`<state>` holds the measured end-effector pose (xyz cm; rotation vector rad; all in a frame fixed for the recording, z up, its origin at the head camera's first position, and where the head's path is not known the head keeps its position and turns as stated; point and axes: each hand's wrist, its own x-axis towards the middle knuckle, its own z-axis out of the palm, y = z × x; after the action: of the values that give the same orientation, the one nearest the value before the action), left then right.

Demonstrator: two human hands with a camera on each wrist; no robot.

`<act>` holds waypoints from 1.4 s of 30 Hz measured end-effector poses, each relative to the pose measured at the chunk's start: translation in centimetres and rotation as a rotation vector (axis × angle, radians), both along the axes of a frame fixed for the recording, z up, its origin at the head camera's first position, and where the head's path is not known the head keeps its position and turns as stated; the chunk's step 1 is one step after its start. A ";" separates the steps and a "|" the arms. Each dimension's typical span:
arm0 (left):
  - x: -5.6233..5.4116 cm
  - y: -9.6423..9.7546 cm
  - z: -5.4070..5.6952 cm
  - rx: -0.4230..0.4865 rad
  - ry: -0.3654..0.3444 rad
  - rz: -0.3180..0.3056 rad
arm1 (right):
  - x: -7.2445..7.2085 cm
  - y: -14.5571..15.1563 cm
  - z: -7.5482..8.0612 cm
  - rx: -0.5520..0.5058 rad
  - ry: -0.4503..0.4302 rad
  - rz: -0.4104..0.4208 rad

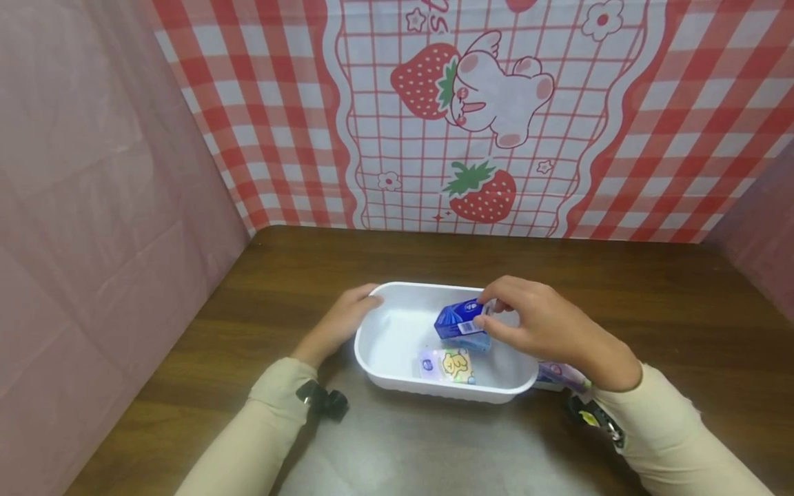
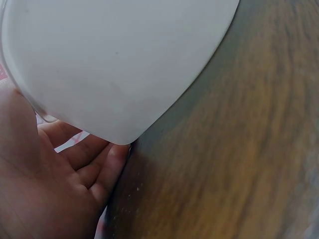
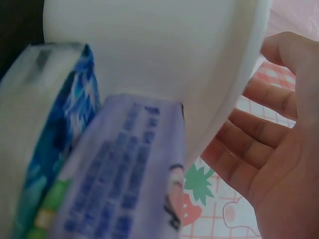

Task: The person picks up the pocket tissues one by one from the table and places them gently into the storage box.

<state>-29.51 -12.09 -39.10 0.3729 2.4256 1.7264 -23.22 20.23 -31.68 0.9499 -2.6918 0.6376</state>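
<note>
A white plastic basin (image 1: 397, 331) stands on the table. My left hand (image 1: 344, 317) grips its left end, the thumb over the rim and the fingers against the outer wall. Over the basin's right half, my right hand (image 1: 546, 324) pinches a dark blue tissue pack (image 1: 455, 320) between thumb and fingers, tilted. Beneath it lies a light blue pack (image 1: 474, 342), partly covered. A lilac and yellow pack (image 1: 446, 365) with a cartoon bear lies flat on the basin floor. In the right wrist view, the basin wall hides my right fingertips.
Outside the basin's right end, partly under my right wrist, lie a purple pack (image 3: 124, 169) and a blue-and-white pack (image 3: 60, 129). The brown wooden table (image 1: 186, 386) meets a red-and-white strawberry cloth (image 1: 484, 138) at the back. A pink curtain (image 1: 93, 207) hangs at the left.
</note>
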 end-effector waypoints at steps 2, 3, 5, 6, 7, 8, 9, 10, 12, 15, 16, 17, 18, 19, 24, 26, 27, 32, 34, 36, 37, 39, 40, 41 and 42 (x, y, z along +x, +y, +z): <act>0.0 0.0 0.0 -0.002 0.000 0.002 | 0.0 -0.2 -0.1 0.003 -0.015 0.003; 0.0 0.0 0.0 -0.004 -0.001 0.004 | 0.0 -0.3 -0.1 0.006 -0.022 0.003; 0.0 0.0 0.0 -0.007 -0.002 0.008 | 0.0 -0.4 -0.2 0.010 -0.036 0.000; -0.1 0.0 0.0 -0.007 -0.006 0.009 | 0.0 -0.5 -0.3 0.014 -0.036 0.000; -0.1 0.0 0.0 -0.007 -0.008 0.009 | 0.1 -0.6 -0.3 0.016 -0.037 0.001; -0.1 0.0 0.0 -0.007 -0.011 0.010 | 0.1 -0.7 -0.4 0.020 -0.033 0.001; -0.1 0.0 0.0 -0.006 -0.016 0.011 | 0.1 -0.8 -0.4 0.022 -0.028 0.005; -0.1 0.0 0.0 -0.006 -0.015 0.011 | 0.1 -1.0 -0.5 0.023 -0.021 0.008; 0.0 0.1 0.1 -0.004 -0.015 0.011 | 0.1 -1.2 -0.6 0.028 -0.010 0.013; 0.0 0.1 0.1 -0.003 -0.015 0.010 | 0.1 -1.5 -0.8 0.031 -0.002 0.023; 0.0 0.1 0.1 -0.004 -0.015 0.011 | 0.1 -1.6 -0.9 0.033 -0.002 0.026; 0.0 0.1 0.1 -0.006 -0.017 0.012 | 0.0 -1.7 -1.0 0.036 -0.002 0.030; 0.0 0.0 0.1 -0.009 -0.016 0.013 | 0.0 -1.8 -1.0 0.038 0.001 0.038; 0.0 0.0 0.1 -0.012 -0.016 0.014 | 0.0 -1.9 -1.1 0.041 0.005 0.046; -0.1 0.0 0.1 -0.027 -0.004 0.011 | 0.1 -2.3 -1.3 0.052 0.036 0.081; -0.2 0.0 0.0 -0.030 0.002 0.005 | 0.1 -2.4 -1.3 0.050 0.043 0.089; -0.2 0.0 0.0 -0.030 0.004 0.001 | 0.1 -2.4 -1.4 0.048 0.042 0.093; -0.2 -0.1 0.0 -0.025 0.001 -0.003 | 0.1 -2.6 -1.5 0.049 0.044 0.103; -0.2 -0.1 0.0 -0.018 0.001 -0.002 | 0.1 -2.7 -1.6 0.052 0.048 0.102; -0.2 -0.1 -0.1 -0.010 0.001 -0.003 | 0.1 -2.8 -1.6 0.056 0.041 0.097; -0.2 -0.1 -0.1 -0.006 0.002 -0.004 | 0.2 -2.8 -1.7 0.059 0.038 0.093; -0.2 -0.1 -0.1 -0.004 0.004 -0.006 | 0.3 -2.9 -1.7 0.064 0.030 0.086; -0.2 -0.1 -0.1 -0.005 0.005 -0.006 | 0.3 -3.0 -1.7 0.067 0.031 0.086; -0.2 -0.1 0.0 -0.007 0.006 -0.006 | 0.3 -3.0 -1.7 0.068 0.029 0.083; -0.1 -0.1 0.0 -0.008 0.007 -0.005 | 0.3 -3.0 -1.6 0.068 0.032 0.084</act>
<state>-29.64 -12.14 -39.08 0.3847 2.4336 1.7158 -22.89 17.21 -33.33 1.0854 -2.6732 0.5455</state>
